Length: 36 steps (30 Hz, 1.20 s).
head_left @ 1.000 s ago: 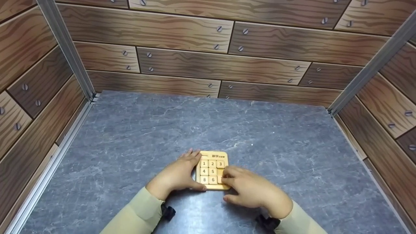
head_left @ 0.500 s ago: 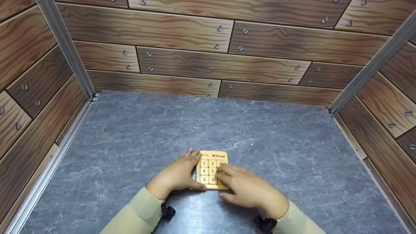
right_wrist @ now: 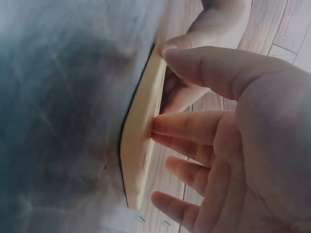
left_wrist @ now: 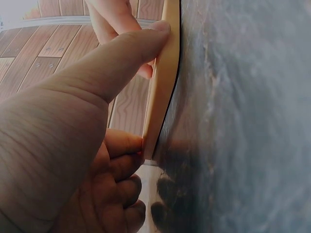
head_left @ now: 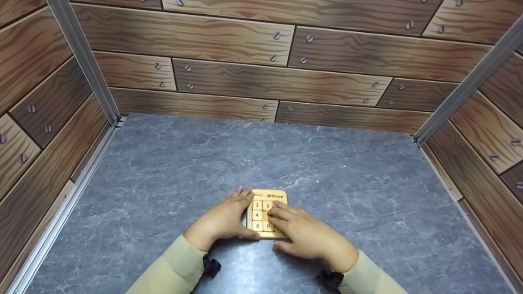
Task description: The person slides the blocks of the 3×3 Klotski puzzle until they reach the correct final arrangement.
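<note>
A yellow number slide puzzle (head_left: 267,192) lies flat on the table, its square tiles (head_left: 257,215) in a grid. In the head view 1, 2, 4, 8 and part of 6 show; my right fingers hide the right column and part of the middle one. My left hand (head_left: 224,214) holds the puzzle by its left side, thumb at the near corner and fingertips at the far corner. In the right wrist view, fingertips of my right hand (right_wrist: 233,131) touch the face of the puzzle (right_wrist: 136,145), fingers fairly straight; its thumb is at the near edge.
The grey marbled table (head_left: 196,155) stretches around the puzzle. Wood-pattern walls (head_left: 229,77) enclose the back and both sides, with metal posts (head_left: 83,61) in the corners. A black strap (head_left: 211,266) is on the left wrist.
My right hand has shifted a little left across the tiles, and its fingers cover 3 and 5, which showed earlier. My left hand and the puzzle have stayed in place.
</note>
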{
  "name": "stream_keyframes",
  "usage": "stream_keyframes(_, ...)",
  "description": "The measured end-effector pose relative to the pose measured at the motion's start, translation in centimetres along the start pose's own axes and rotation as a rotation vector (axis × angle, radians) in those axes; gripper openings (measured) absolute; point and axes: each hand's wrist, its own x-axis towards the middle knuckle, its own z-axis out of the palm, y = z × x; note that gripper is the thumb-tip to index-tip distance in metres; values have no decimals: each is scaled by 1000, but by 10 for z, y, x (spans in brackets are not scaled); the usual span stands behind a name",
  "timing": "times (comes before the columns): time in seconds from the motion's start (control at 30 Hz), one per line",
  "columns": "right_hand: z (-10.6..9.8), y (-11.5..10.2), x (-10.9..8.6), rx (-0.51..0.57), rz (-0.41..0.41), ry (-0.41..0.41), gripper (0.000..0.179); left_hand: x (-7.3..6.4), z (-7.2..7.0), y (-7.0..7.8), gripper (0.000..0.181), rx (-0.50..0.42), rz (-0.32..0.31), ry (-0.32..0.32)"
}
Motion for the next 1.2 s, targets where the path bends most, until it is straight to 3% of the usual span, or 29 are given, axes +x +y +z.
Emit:
stream_keyframes(0.43, -9, 2, -8, 5, 69, -25, 68, 0, 1, -1, 130, 0, 9, 1)
stream_keyframes(0.8, -6, -13, -9, -40, -55, -32, 63, 0, 0, 0, 130, -13, -7, 1)
stream_keyframes(1.2, 1, -4, -4, -9, -8, -13, 70, 0, 0, 0, 129, -1, 4, -1)
